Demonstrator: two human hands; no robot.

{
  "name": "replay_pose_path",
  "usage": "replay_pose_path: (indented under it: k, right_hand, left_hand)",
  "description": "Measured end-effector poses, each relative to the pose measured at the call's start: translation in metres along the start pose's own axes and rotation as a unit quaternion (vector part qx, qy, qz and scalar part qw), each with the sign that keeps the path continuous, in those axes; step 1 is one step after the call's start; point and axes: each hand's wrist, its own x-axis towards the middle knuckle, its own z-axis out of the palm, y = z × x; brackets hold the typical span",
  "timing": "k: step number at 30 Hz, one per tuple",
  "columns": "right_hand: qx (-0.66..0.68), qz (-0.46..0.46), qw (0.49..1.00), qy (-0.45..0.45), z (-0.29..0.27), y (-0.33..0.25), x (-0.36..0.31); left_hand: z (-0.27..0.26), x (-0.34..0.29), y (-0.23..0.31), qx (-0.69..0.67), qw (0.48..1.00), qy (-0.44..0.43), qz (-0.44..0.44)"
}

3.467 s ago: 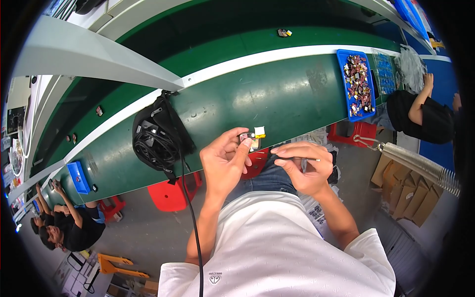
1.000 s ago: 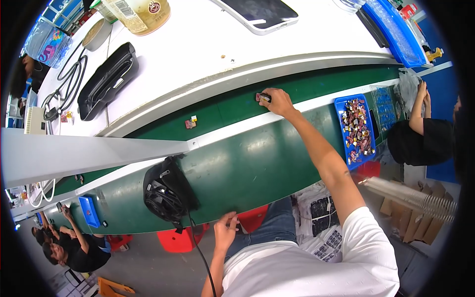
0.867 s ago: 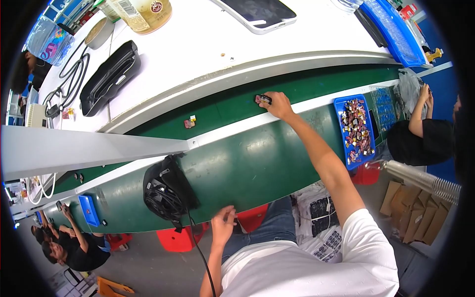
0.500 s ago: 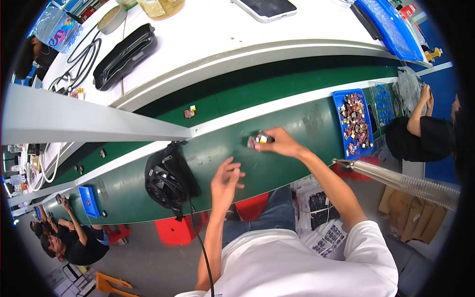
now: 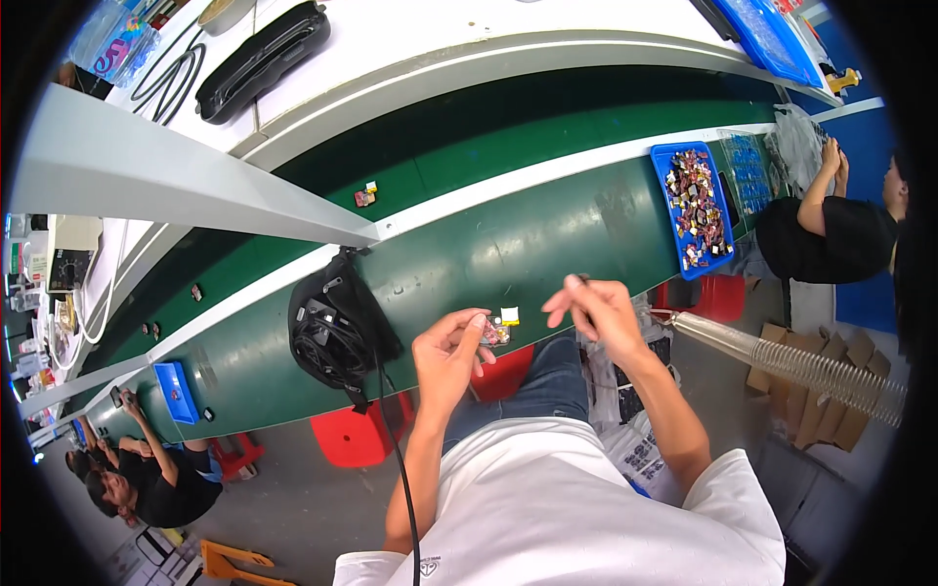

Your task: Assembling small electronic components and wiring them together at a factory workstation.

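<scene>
My left hand [image 5: 447, 359] is closed on a small electronic part [image 5: 497, 333], pinched between thumb and fingers above the near edge of the green bench [image 5: 459, 269]. The part looks reddish and partly clear, with a pale yellow-and-white tab sticking up. To its right hovers my right hand [image 5: 604, 317], its fingers loosely bent and apart. A tiny dark spot shows by its fingertips, too small to make out. Farther right on the bench, a blue tray [image 5: 671, 210] holds a heap of similar small reddish parts.
A black bag [image 5: 332, 332] with cables stands left of my hands, its cord hanging past my left arm. A grey metal post [image 5: 205, 181] crosses the left. A spring-wrapped metal arm [image 5: 782, 363] juts in at right. Co-workers sit at both ends; red stools [image 5: 350, 435] stand below.
The small part has passed from my right hand to my left, nearer my body. My right hand has moved right and back. The view has shifted slightly.
</scene>
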Motion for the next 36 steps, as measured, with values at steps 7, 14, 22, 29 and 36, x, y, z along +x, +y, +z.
replay_pose_path:
  k: [7,14,22,29,36]
  right_hand:
    - [0.117,-0.087,0.983,0.115,-0.004,0.017,-0.027]
    - [0.298,0.052,0.953,-0.025,-0.010,0.011,-0.034]
    - [0.219,-0.041,0.975,0.027,0.009,0.002,-0.036]
    - [-0.032,-0.189,0.977,0.096,0.014,0.006,-0.036]
    - [-0.032,-0.104,0.987,0.119,0.025,-0.006,-0.037]
  left_hand:
    - [0.010,-0.013,0.017,0.042,0.999,0.027,0.021]
    - [0.019,-0.014,0.021,0.069,0.994,0.049,0.069]
    - [0.028,-0.017,0.024,0.094,0.991,0.047,0.087]
    - [0.031,-0.016,0.023,0.130,0.978,0.047,0.157]
    - [0.032,-0.016,0.023,0.151,0.970,0.050,0.185]
